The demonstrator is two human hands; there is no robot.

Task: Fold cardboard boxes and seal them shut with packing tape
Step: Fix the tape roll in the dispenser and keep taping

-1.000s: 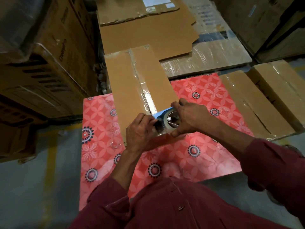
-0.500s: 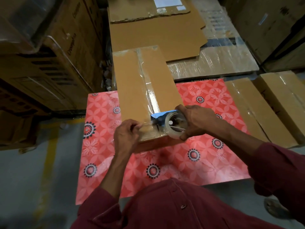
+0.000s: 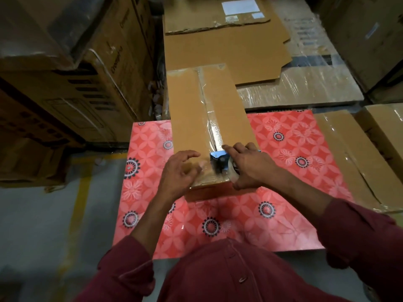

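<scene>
Blue tape dispenser (image 3: pixel 220 163) gripped by right hand (image 3: pixel 250 166) on cardboard box (image 3: pixel 192 118) (left hand (image 3: pixel 178 173) relaxed, holding nothing).

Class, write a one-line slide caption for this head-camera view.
Right hand grips a blue tape dispenser at the cardboard box's near end; left hand hovers open beside it.

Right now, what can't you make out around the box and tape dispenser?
Head view only:
- Tape roll: mostly covered by the right hand.
- Left hand fingers: motion-blurred, so contact with the box is unclear.
- Box's near seam end: hidden behind the blue dispenser.
- White label on the far cardboard: print too small.
</scene>
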